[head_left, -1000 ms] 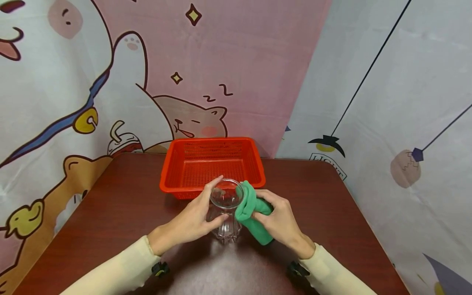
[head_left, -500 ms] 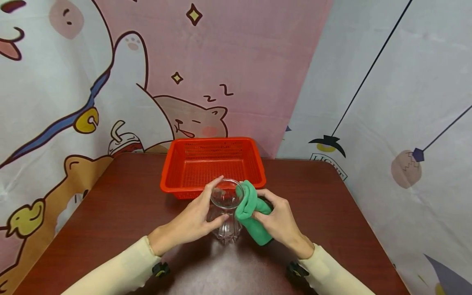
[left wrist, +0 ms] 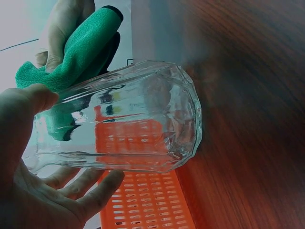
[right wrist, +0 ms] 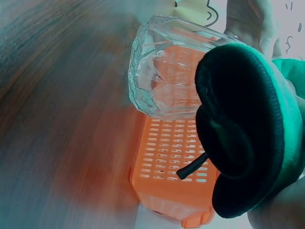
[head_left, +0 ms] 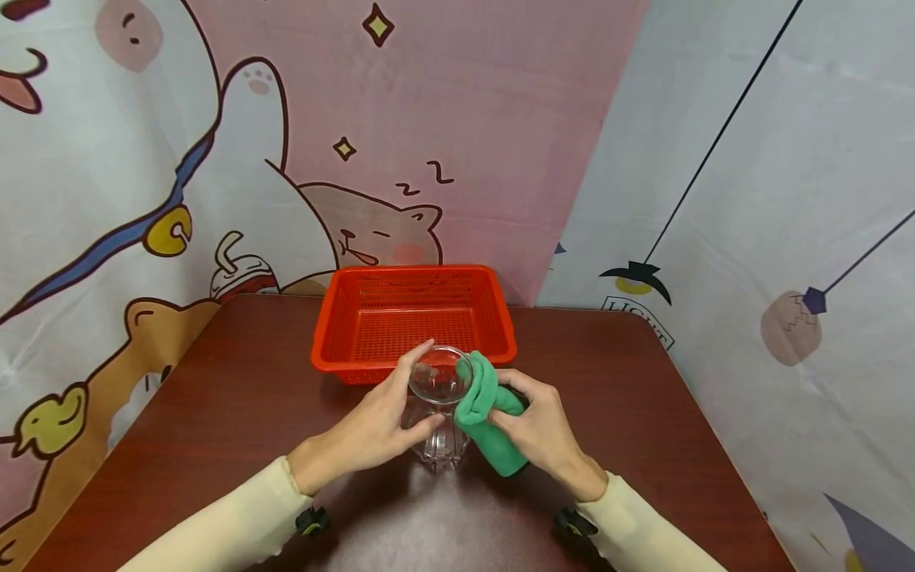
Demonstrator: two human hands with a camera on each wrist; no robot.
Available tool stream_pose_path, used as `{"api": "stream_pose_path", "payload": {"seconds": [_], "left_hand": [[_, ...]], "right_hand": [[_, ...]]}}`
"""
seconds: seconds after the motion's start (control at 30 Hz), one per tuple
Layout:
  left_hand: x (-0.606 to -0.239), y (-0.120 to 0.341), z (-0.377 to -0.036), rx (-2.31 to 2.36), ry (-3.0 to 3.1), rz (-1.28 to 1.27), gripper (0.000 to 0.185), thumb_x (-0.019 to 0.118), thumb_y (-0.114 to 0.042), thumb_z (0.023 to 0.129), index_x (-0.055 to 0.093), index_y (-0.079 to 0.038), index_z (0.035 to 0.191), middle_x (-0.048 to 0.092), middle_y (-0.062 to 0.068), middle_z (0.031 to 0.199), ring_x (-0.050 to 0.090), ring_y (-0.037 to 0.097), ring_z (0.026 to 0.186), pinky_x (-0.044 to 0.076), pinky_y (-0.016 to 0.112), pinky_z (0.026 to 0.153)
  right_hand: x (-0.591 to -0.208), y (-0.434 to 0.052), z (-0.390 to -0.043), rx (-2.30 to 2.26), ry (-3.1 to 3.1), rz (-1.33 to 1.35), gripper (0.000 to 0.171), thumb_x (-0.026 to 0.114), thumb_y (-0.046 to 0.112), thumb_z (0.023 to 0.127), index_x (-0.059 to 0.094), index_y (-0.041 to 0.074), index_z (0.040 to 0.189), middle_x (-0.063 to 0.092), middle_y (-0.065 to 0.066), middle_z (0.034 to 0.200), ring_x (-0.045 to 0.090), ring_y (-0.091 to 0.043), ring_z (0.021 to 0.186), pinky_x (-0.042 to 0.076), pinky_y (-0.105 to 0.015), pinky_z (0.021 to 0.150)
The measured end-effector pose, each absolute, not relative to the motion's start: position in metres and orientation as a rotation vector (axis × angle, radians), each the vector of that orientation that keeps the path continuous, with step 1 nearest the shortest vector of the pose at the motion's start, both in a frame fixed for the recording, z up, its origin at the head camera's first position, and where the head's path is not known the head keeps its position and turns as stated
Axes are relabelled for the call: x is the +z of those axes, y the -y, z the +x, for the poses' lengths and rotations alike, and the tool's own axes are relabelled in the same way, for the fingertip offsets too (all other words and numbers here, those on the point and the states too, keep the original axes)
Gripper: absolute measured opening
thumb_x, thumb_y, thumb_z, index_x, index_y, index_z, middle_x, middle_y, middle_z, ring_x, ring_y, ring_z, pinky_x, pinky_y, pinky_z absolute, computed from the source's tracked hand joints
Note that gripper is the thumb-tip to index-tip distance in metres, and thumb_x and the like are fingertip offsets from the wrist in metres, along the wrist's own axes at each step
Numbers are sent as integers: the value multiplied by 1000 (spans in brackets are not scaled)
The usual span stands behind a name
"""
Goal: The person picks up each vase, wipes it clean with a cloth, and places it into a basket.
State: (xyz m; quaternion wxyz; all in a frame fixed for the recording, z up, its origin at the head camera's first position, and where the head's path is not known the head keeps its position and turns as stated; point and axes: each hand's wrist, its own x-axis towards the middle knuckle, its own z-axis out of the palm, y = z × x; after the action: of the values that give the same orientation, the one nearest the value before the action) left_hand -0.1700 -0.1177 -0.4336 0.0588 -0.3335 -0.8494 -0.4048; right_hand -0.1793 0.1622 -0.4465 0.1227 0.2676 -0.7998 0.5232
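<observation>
Left grip [head_left: 372, 429] curls round glass [head_left: 438, 397]; right grip [head_left: 546, 433] pinches cloth [head_left: 482, 405] above brown surface [head_left: 236, 397], basket [head_left: 413, 322] behind, cartoon drapes around.

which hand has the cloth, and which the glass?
The right hand grips the folded green cloth, pressed against the glass's rim. The left hand holds the clear ribbed glass itself, in front of the red basket.

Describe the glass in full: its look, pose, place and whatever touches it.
The glass is clear and empty, with faceted, ribbed walls and a thick base. It is held tilted above the brown table, just in front of the red basket, mouth up toward the head camera. The left hand grips its side, thumb and fingers wrapped round the wall. A folded green cloth, pinched in the right hand, presses against its rim on the right.
</observation>
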Motion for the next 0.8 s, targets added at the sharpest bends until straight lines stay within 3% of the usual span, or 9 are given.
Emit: {"api": "stream_pose_path", "payload": {"seconds": [0.43,0.8], "left_hand": [[-434,119,-170,-1217,2587,-1006,108,80,-32,93,0,-31,166,56,4,140,60,12,125,49,44,107],[-434,119,-170,-1214,2588,-1004,107,79,-29,93,0,-30,166,57,5,140,62,20,125,48,46,107]], "right_hand": [[-452,-162,-182,1414,2390,833,38,89,29,85,75,29,121,72,12,117,70,-12,103,56,-27,86],[-452,-164,-184,1321,2456,869,37,88,31,85,76,29,121,71,14,119,68,-10,106,55,-29,88]]}}
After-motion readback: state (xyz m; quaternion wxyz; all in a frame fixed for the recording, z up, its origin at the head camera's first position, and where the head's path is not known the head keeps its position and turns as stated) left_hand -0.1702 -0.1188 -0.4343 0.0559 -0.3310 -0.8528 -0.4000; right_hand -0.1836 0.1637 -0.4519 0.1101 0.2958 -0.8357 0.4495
